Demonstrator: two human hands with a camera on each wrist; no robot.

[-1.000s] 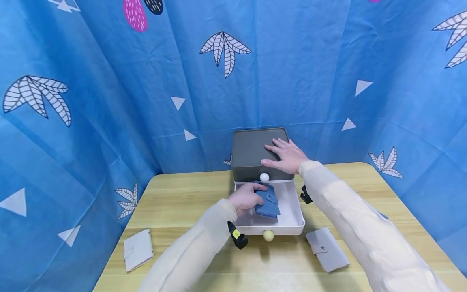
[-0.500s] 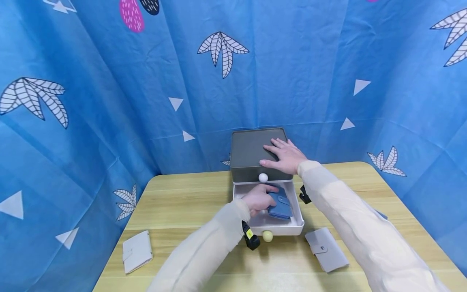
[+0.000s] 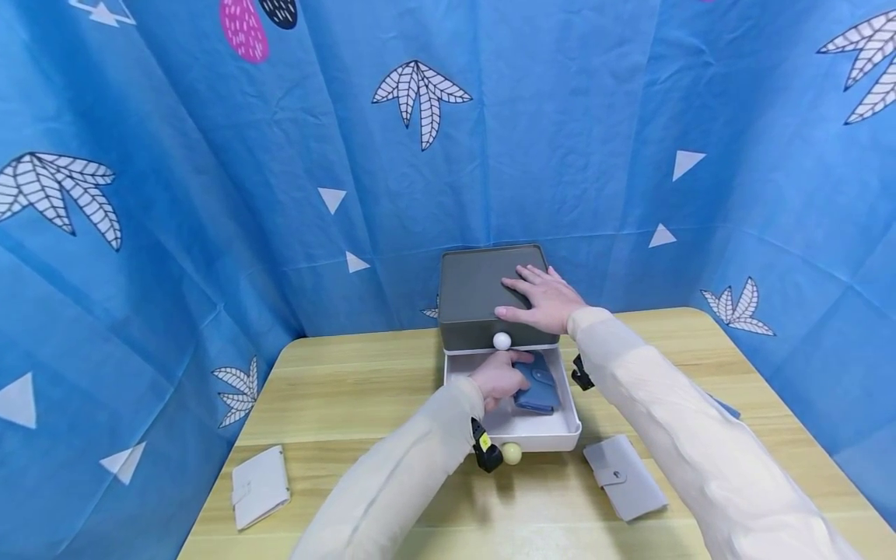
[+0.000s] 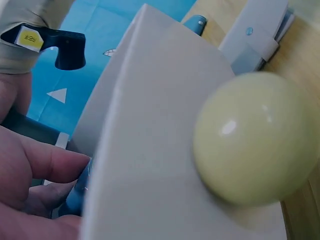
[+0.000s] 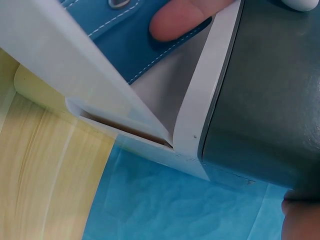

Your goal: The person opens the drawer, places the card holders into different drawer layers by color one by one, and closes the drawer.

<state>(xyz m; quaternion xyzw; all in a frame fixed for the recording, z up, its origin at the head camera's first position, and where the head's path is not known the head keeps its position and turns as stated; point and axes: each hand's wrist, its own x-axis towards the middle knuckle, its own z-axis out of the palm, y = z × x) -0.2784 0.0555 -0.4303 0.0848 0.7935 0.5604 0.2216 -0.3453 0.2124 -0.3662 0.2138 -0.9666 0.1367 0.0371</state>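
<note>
Nudged toward 3 o'clock inside the white drawer [image 3: 542, 442], the blue wallet [image 3: 540, 395] lies 3 o'clock of the nearer left hand [image 3: 498, 377], long axis 11-to-5, partly spread fingers touching it, gripping or not I can't tell; the right hand [image 3: 546, 302] rests spread, holding nothing.

Blue wallet [image 3: 540, 392], strap side up, inside open white drawer [image 3: 553, 441]

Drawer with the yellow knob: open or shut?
Open. The white drawer juts out in front of the dark cabinet, its inside showing, with a blue wallet in it.
</note>
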